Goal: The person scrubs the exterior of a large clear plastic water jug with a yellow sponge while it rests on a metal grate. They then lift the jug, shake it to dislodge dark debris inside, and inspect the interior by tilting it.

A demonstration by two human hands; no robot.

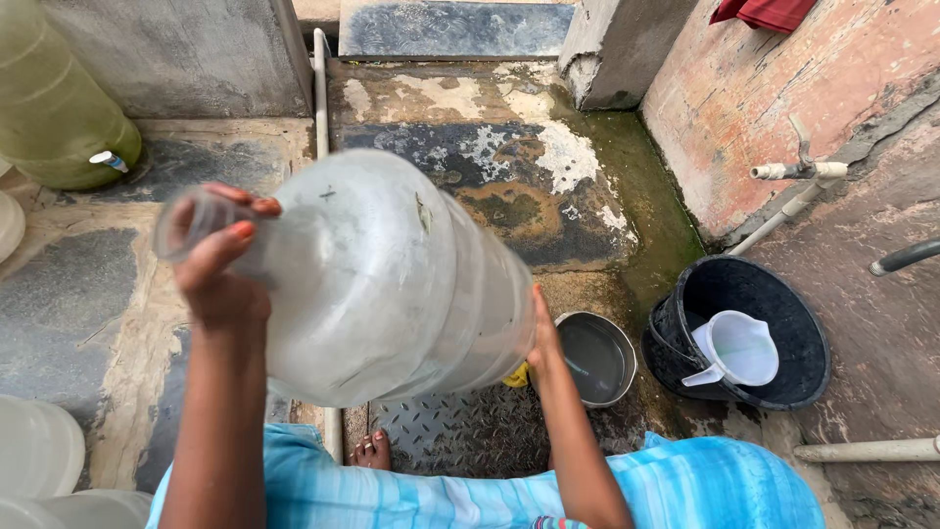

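I hold a large clear plastic water jug [382, 274] on its side in front of me, its neck pointing left. My left hand [223, 264] grips the neck, fingers over the mouth. My right hand [541, 338] presses flat against the jug's base. A bit of yellow shows under the base near that hand; what it is cannot be told. Below the jug are my blue striped garment [685, 490] and a bare foot [372, 453] on a metal tread plate [470, 431].
A steel bowl [612, 387] with water sits right of the jug, beside a black bucket [798, 323] holding a white jug. A tap [798, 171] juts from the right wall. A greenish water jug [49, 98] lies top left; pale containers [39, 451] at bottom left. Floor is wet concrete.
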